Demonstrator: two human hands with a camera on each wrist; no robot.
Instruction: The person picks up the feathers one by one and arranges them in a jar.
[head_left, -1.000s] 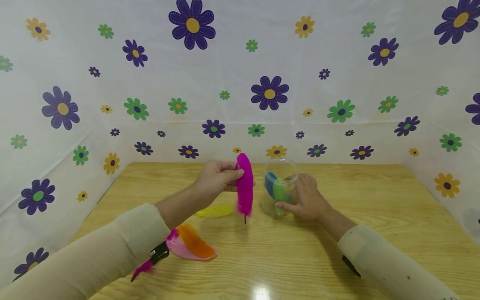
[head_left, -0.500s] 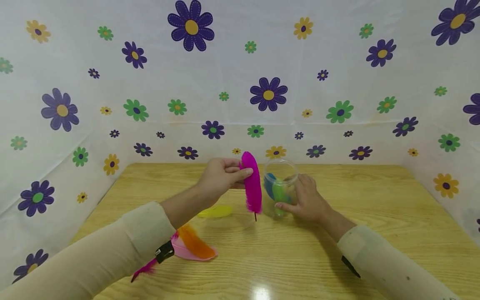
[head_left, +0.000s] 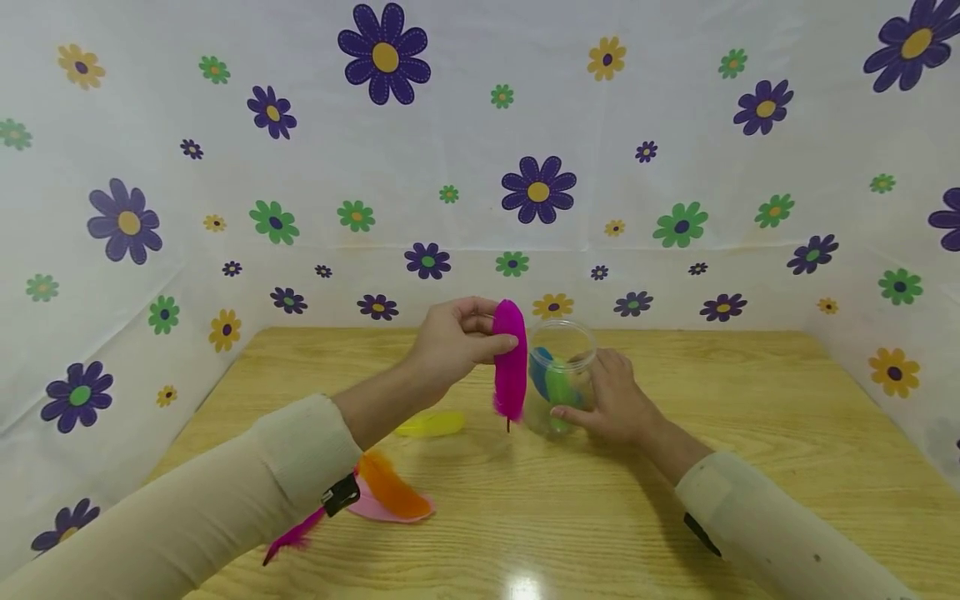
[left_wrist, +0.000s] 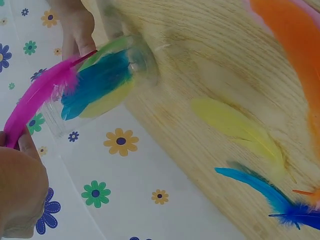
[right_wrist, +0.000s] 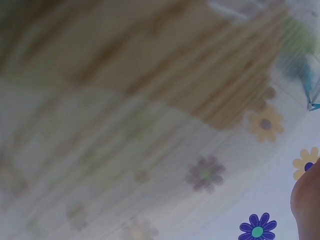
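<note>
My left hand [head_left: 450,346] pinches a magenta feather [head_left: 512,383] between thumb and fingers, its quill pointing down. The feather hangs just left of a clear plastic jar [head_left: 573,365] and overlaps the jar's edge in the head view. In the left wrist view its quill end crosses in front of the jar. My right hand [head_left: 622,400] grips the jar from the right, thumb across the front. Inside stand a blue feather [head_left: 542,372] and a green feather [head_left: 557,387]. A blurred close-up of the table and cloth fills most of the right wrist view.
Left of the jar lies a yellow feather [head_left: 431,423]. Nearer me are an orange feather [head_left: 393,487], a pink feather [head_left: 375,508] and another magenta feather [head_left: 296,537], partly under my left forearm. Blue feathers [left_wrist: 257,182] show in the left wrist view. A flowered cloth [head_left: 480,283] surrounds the table.
My left hand has carried the magenta feather right and slightly up, closer to the jar. The right hand and jar have stayed in place.
</note>
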